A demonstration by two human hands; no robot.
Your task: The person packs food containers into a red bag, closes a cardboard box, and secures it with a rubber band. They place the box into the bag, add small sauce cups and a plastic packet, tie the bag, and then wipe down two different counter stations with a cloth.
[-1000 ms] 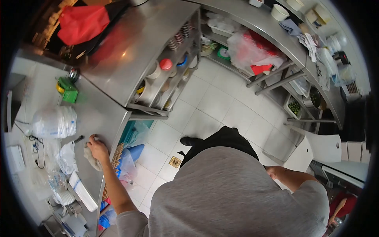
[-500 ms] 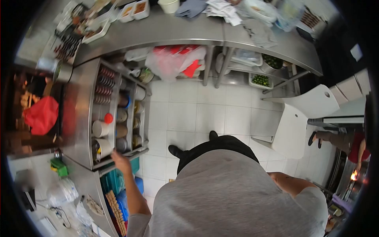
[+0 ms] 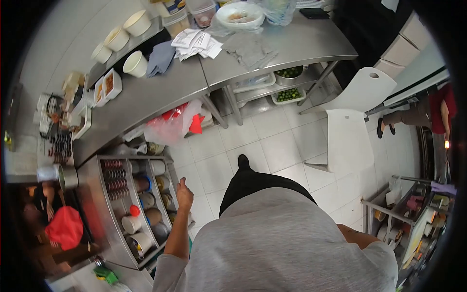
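My left hand (image 3: 184, 193) hangs in the air over the white tiled floor, just right of a steel shelf rack (image 3: 108, 214). Its fingers are curled with the thumb up, and nothing is in it. The rack holds stacked lids, cups and tubs, among them a red-capped container (image 3: 134, 210). Of my right arm only the forearm (image 3: 354, 233) shows past my grey shirt; the hand is hidden behind my body.
A steel counter (image 3: 146, 100) runs along the top, with paper bowls (image 3: 134, 63), a blue-grey cloth (image 3: 159, 57) and a grey cloth (image 3: 250, 48) on it. Plastic bags (image 3: 170, 125) and tubs of limes (image 3: 289, 73) sit underneath. To the right are a white chair (image 3: 350, 112), another person (image 3: 430, 114) and a trolley (image 3: 413, 209).
My left hand let go of a rag on the side counter, passed along the rack's edge and now hangs beside it. The view has swung round to the right.
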